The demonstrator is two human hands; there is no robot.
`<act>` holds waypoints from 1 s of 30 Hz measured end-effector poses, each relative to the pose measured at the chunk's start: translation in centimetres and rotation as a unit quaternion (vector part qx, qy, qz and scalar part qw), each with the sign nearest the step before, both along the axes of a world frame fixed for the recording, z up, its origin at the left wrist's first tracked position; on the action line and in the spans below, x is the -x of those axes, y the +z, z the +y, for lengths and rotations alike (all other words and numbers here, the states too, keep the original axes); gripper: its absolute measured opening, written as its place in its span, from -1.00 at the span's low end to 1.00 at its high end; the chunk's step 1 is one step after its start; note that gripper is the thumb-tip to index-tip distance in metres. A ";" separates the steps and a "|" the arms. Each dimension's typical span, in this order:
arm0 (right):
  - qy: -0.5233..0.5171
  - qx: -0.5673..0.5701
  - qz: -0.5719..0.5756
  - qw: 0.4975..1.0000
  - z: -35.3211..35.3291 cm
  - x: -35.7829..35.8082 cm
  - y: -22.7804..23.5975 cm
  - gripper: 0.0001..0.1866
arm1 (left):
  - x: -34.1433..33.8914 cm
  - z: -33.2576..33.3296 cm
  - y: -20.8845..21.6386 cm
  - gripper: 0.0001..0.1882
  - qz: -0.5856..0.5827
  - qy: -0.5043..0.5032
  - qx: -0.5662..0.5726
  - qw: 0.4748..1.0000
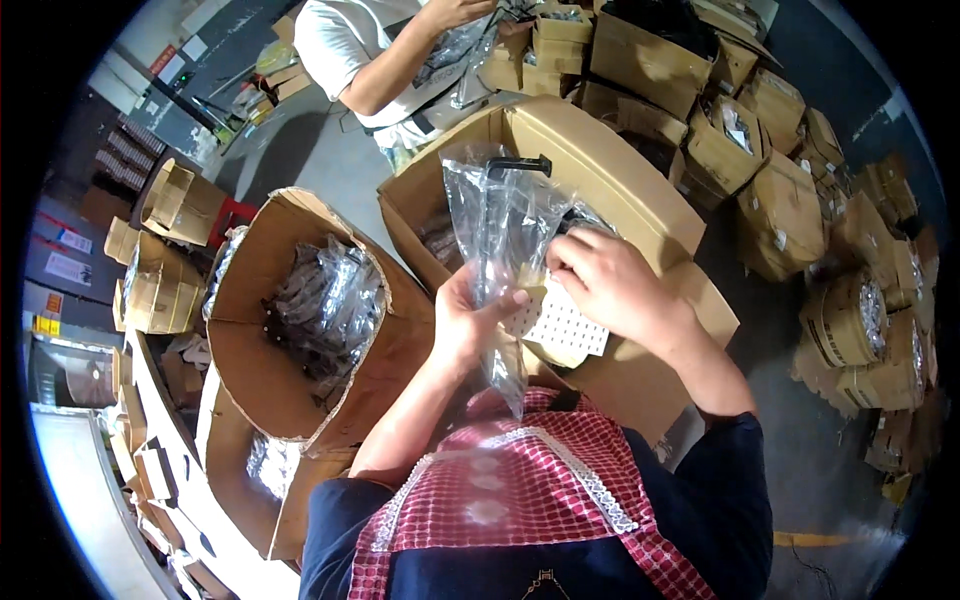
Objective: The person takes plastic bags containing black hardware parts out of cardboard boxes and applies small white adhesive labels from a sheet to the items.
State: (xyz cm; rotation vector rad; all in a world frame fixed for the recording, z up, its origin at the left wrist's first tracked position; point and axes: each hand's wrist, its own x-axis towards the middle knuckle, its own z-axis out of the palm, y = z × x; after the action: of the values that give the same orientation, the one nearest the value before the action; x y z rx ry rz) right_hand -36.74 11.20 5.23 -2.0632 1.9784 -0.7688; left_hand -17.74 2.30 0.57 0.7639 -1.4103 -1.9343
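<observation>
My left hand (462,318) is closed round a clear plastic bag (470,215), its thumb lying at the left edge of a white sheet of small dark-printed stickers (570,325). A black, bar-shaped part (518,164) with a bent end shows at the top of the bag. My right hand (612,285) has its fingers curled and pinched at the sheet's upper edge; whatever is between the fingertips is too small to make out. Both hands are above an open cardboard box (610,165), where more clear-bagged items are partly visible behind them.
To the left stands another open carton (245,300) full of clear bags with dark contents. Across from me a person in a white shirt (345,50) handles similar bags. Stacked cartons (780,230) line the right side, and more boxes (160,285) stand at the far left.
</observation>
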 end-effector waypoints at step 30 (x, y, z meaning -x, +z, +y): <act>-0.089 0.120 -0.091 0.985 -2.9 2.3 7.8 -0.73 | -1.6 0.3 3.1 -0.68 0.037 -0.111 -0.228 0.967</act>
State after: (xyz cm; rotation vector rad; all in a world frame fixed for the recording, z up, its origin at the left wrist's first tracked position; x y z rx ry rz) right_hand -39.00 8.25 13.04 -1.8697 2.0729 -1.2401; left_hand -16.14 2.58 3.66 0.7480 -1.0503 -2.4821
